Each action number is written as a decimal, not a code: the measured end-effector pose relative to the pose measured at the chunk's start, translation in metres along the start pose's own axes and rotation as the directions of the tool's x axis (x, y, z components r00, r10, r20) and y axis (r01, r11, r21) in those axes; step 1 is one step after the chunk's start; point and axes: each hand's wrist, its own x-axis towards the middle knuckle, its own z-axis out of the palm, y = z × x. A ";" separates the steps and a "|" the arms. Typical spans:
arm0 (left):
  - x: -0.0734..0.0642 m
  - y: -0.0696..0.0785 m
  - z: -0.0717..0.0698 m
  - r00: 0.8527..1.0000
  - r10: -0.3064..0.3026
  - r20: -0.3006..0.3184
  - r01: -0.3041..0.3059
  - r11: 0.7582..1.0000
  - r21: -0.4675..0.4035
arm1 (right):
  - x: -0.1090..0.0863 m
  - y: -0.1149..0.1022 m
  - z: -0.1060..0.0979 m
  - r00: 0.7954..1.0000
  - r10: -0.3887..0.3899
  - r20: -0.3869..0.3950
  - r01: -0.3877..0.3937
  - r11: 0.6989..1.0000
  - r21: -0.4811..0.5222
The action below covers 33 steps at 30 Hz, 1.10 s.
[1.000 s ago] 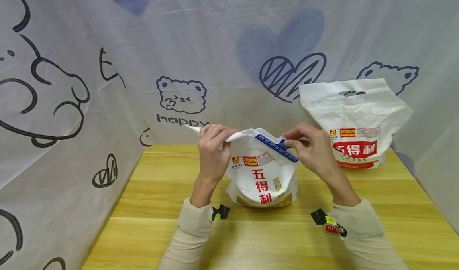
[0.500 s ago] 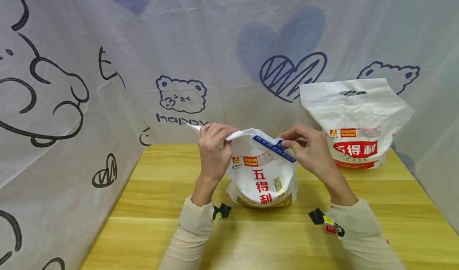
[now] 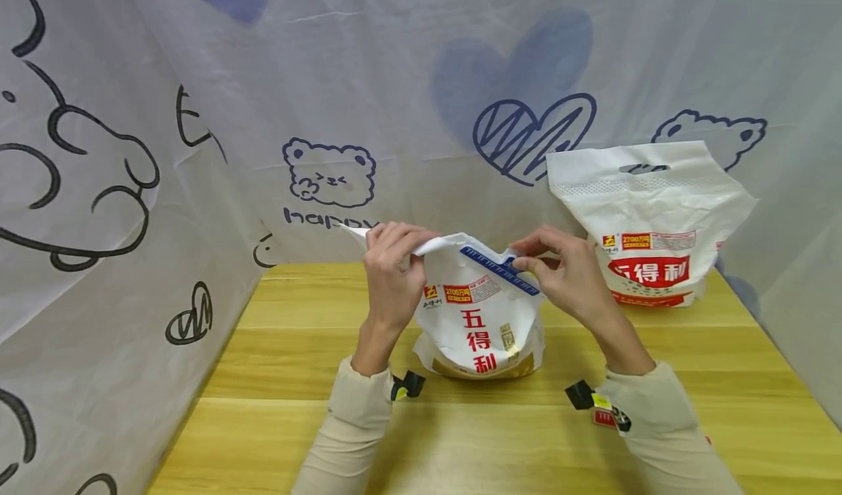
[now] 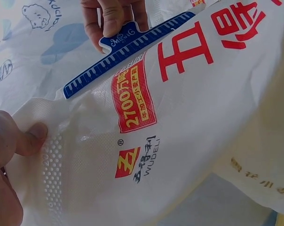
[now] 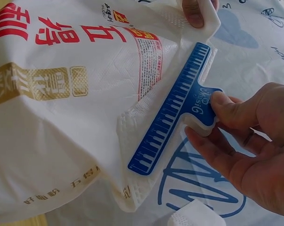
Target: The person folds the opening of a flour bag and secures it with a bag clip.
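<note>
- The white printed bag [image 3: 480, 327] stands on the tabletop [image 3: 276, 363] in front of you, between your arms, its top edge drawn up and folded.
- Your left hand [image 3: 395, 276] has its fingers curled, pinching the bag's upper left edge against the thumb.
- Your right hand [image 3: 566, 261] pinches the blue clip [image 3: 498, 270] by its raised tab, thumb on the printed face; the clip lies slantwise along the top edge.
- Expect the bag to be soft and floppy at the neck, likely weighty at its rounded base; hold the folded rim rather than the loose front.
- The clip looks light, stiff and smooth, perhaps plastic, so it may slip or twist; the tab is the best hold, with fingers clear of the long edge.
- How much of the fold the clip bites is hard to tell, since its back side is hidden.
</note>
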 end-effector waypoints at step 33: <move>0.001 0.004 -0.012 0.992 -0.017 0.125 0.013 0.999 0.035 | -0.010 0.004 0.003 0.999 -0.036 -0.037 0.040 0.994 0.101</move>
